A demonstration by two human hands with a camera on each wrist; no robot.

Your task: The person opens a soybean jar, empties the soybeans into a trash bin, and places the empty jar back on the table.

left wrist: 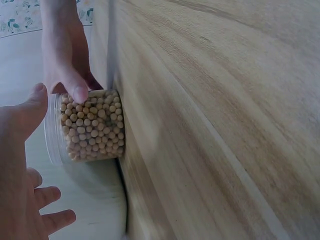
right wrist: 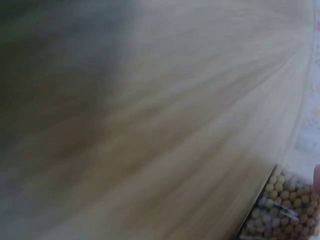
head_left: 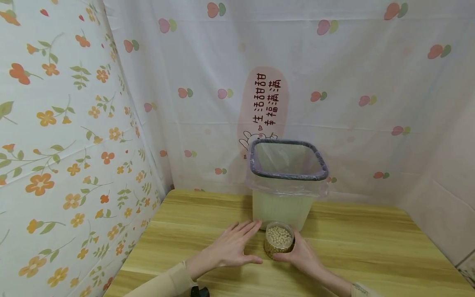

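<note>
A small clear jar [head_left: 279,245] full of pale round beans stands open-topped on the wooden table [head_left: 371,255], just in front of the bin. My right hand [head_left: 298,256] grips the jar from the right side, thumb across its front. In the left wrist view the jar [left wrist: 90,125] shows its beans, with the right hand's thumb [left wrist: 75,89] on it. My left hand [head_left: 231,247] lies flat on the table just left of the jar, fingers straight, holding nothing. The right wrist view is blurred, with the jar [right wrist: 285,210] at its lower right corner.
A pale bin [head_left: 285,181] with a dark rim and a clear plastic liner stands behind the jar. Flowered cloth [head_left: 67,144] hangs on the left and a heart-printed sheet [head_left: 334,82] at the back. Bare tabletop lies on both sides.
</note>
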